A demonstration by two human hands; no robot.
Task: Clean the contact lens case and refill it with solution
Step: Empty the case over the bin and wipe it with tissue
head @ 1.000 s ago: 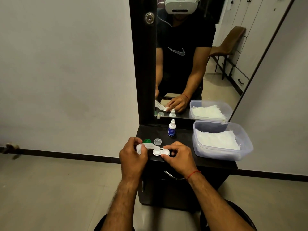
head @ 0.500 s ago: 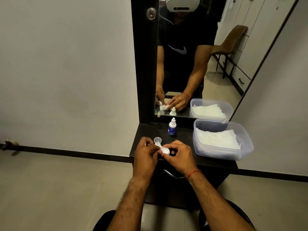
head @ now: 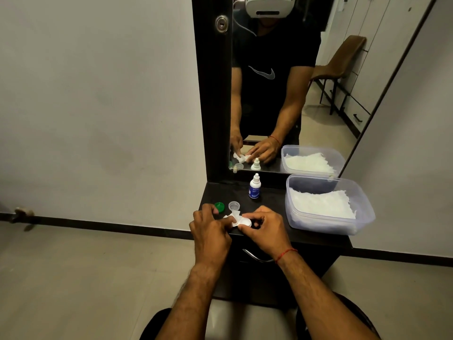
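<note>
The white contact lens case (head: 245,221) lies on the dark dresser top (head: 272,200) near its front edge. My right hand (head: 266,228) pinches the case at its right well. A piece of white tissue (head: 232,217) is pinched in my left hand (head: 210,231) and pressed into the case's left well. Two loose caps sit just behind: a green cap (head: 219,206) and a clear cap (head: 234,206). The small solution bottle (head: 255,187), white with a blue label, stands upright farther back.
A clear plastic tub (head: 343,225) holding white tissues sits at the right of the dresser top. A mirror (head: 306,94) rises behind and reflects a person, the hands and the tub. A drawer handle (head: 257,257) is below the front edge.
My left hand went right over the case with the tissue, hiding the green cap half a second ago; the cap shows again. My right hand has kept its hold on the case.
</note>
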